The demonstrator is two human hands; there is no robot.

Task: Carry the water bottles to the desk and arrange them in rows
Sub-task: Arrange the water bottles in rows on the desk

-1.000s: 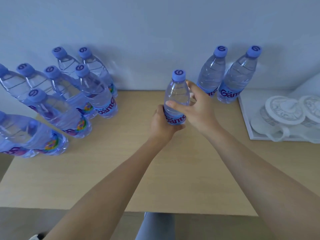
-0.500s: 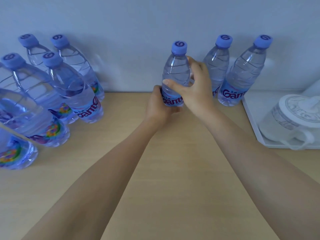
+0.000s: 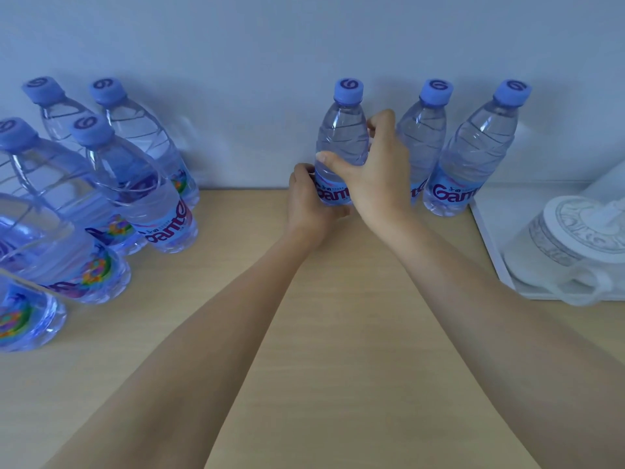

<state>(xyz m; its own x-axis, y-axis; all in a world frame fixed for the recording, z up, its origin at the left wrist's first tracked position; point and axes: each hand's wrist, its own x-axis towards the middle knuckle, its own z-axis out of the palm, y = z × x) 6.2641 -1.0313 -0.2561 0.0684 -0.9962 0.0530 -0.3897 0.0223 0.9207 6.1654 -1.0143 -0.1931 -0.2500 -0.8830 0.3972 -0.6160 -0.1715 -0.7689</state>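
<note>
A clear water bottle (image 3: 341,137) with a blue cap stands upright at the back of the wooden desk (image 3: 338,333), against the wall. My left hand (image 3: 309,204) grips its base at the label. My right hand (image 3: 378,170) wraps its middle from the right. Two more bottles stand just to its right, the nearer one (image 3: 424,133) partly behind my right hand, the other (image 3: 473,154) beside it. Several bottles (image 3: 135,184) are grouped at the left of the desk.
A white tray (image 3: 490,238) at the right edge carries a white lidded cup (image 3: 571,245) with a handle. The pale wall runs along the desk's back edge. Bare wood lies between the left bottle group and my arms.
Both hands have carried the held bottle away from me to the wall, in line with the two bottles on the right. My view has moved closer to the desk.
</note>
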